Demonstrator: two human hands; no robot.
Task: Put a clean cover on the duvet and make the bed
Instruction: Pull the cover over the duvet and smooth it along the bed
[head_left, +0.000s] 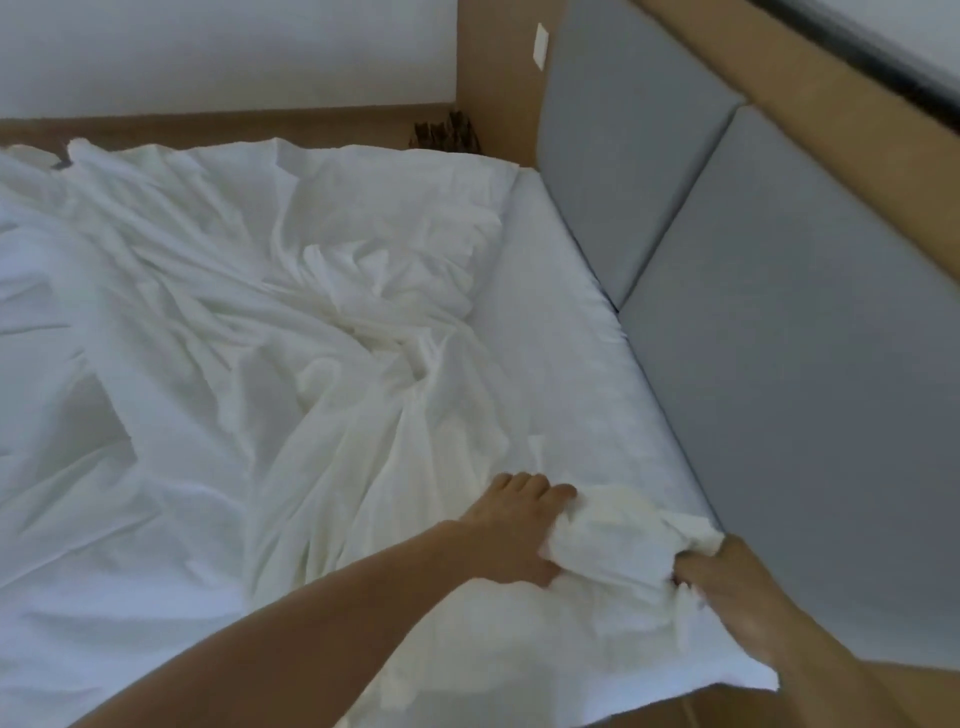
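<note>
Gripping left hand (511, 530): fingers curled round bunched corner of crumpled white duvet cover (322, 364).
Right hand (737, 597): fingers clutch same corner, beside grey padded headboard (779, 312).

1. A white, heavily creased duvet cover (234, 322) lies spread across the bed.
2. The left hand (511, 525) and right hand (727, 587) both grip its bunched corner (618, 535), near the bed's near edge, just beside the headboard.
3. A bare strip of white sheet (561, 322) runs between the cover and the grey padded headboard panels (779, 322).
4. A white pillow (395, 218) lies at the far side.
5. A white wall plate (541, 45) sits on the wooden surround (498, 78).
</note>
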